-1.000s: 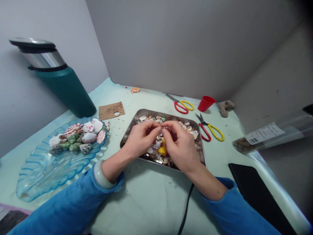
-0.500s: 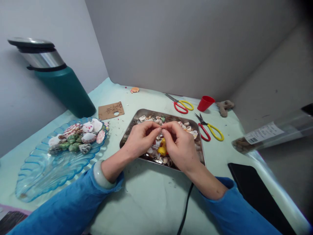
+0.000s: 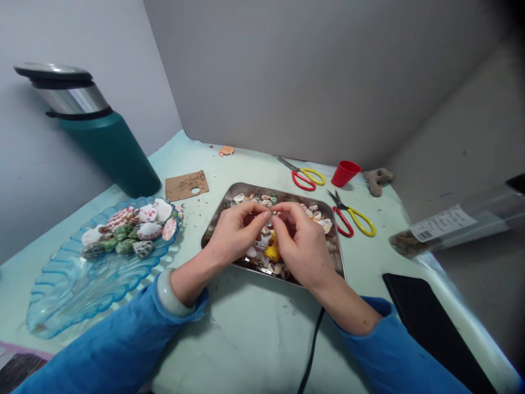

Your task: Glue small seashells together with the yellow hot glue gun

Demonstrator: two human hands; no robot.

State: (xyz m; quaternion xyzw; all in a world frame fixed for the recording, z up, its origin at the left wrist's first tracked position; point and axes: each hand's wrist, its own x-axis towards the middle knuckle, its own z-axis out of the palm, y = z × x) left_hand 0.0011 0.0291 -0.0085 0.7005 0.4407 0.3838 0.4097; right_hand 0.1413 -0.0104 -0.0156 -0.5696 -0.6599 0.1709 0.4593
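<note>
Over the metal tray, my left hand and my right hand meet fingertip to fingertip. Both are closed in a pinch, thumbs against forefingers. Whatever sits between the tips is too small and too covered to name. Below them the tray holds many small seashells, some white, some speckled. A yellow plastic piece lies among the shells, partly behind my right hand. My hands hide the middle of the tray.
Left stands a blue clear dish with larger shells, behind it a green bottle and brown card. Right are two scissors, a red cup, a clear tube and a black flat object.
Hardly anything differs. The fingertips of both hands have shifted very slightly where they meet; the tray and everything around it stay in place.
</note>
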